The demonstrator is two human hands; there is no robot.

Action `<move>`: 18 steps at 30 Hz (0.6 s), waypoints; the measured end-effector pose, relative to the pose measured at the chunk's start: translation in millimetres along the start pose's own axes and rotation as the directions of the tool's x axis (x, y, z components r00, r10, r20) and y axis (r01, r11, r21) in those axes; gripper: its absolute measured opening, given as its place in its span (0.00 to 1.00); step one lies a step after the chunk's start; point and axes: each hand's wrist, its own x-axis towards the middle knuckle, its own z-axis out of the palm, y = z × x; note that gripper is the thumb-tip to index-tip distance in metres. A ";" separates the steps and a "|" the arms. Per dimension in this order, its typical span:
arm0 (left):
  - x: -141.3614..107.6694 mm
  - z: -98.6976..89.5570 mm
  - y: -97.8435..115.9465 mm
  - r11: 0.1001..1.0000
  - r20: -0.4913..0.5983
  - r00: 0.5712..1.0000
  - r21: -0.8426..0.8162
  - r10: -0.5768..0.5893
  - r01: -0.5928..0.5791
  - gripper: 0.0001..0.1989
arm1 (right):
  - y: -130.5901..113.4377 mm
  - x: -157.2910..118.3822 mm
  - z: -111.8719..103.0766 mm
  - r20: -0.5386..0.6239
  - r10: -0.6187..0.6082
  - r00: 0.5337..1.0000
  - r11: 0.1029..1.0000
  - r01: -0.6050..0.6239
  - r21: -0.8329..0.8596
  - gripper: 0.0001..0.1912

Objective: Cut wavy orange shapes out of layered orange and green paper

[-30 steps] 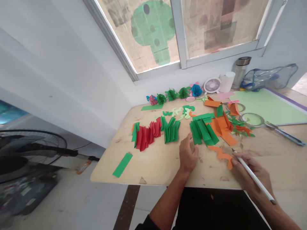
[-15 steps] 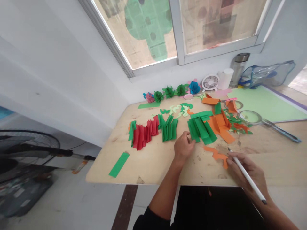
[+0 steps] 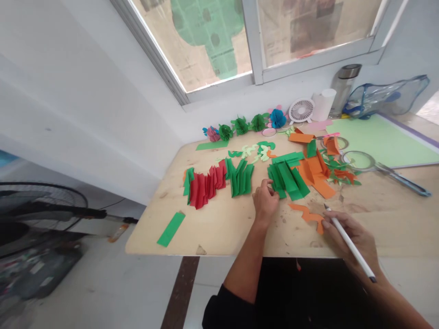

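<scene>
My right hand [image 3: 355, 240] is closed around a slim white pen [image 3: 350, 242] with dark ends, its tip pointing up and left. The fingertips of that hand touch the end of an orange zigzag paper strip [image 3: 308, 214] on the table. My left hand [image 3: 265, 199] rests with curled fingers beside the folded green paper strips [image 3: 288, 178]; whether anything is pinched in it is hidden. Another green folded bundle [image 3: 242, 178] lies to its left, with red folded strips [image 3: 206, 185] farther along. Orange folded papers [image 3: 313, 171] lie beyond the right hand.
Scissors [image 3: 403, 179] lie at the right by a light green sheet [image 3: 377, 139]. Along the wall stand paper ball figures [image 3: 242, 125], a small white fan [image 3: 302, 111] and a bottle [image 3: 344, 89]. A flat green strip [image 3: 171, 229] lies near the left front edge.
The view has shifted slightly. My left hand has slid a little toward the green folded strips, its fingers still curled. The right hand keeps the pen beside the orange strip.
</scene>
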 end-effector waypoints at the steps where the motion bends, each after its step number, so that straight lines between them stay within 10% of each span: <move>1: -3.4 -2.5 -1.0 1.000 0.001 1.000 -0.014 0.003 -0.003 0.19 | -0.2 0.6 -0.3 0.011 0.003 1.000 1.000 -0.003 0.003 0.18; 13: -97.7 -44.5 -15.8 0.986 0.077 0.997 -0.167 0.028 -0.015 0.19 | -7.5 -0.7 1.1 0.014 0.059 0.998 0.998 -0.059 -0.002 0.20; 18: -100.6 -53.2 -20.5 0.980 -0.006 0.980 0.028 0.198 -0.198 0.16 | -7.8 -1.1 2.0 0.003 0.073 0.997 0.997 -0.073 -0.004 0.20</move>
